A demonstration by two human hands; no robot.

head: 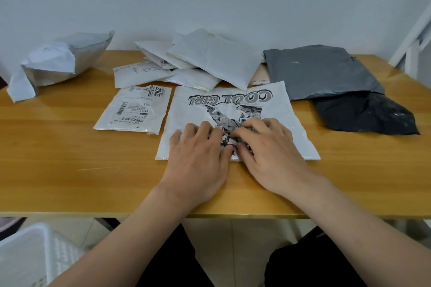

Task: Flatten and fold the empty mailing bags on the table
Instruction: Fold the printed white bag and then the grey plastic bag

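A white mailing bag printed "COOL GIRL" (275, 109) lies flat on the wooden table (70, 147) in front of me. My left hand (200, 154) and my right hand (268, 149) rest side by side on its near half, fingers spread and pressing down on the printed picture. Their fingertips meet near the bag's middle. To the left lies a white bag with a shipping label (134, 109), flat. Behind them sits a loose pile of white padded mailers (210, 60). On the right lie a grey bag (319, 70) and a black bag (366, 114).
A crumpled, torn silver-lined bag (60, 60) stands at the table's back left. A white wall runs behind the table. A white plastic basket (30, 256) sits on the floor at lower left. My dark-clothed legs are under the table's near edge.
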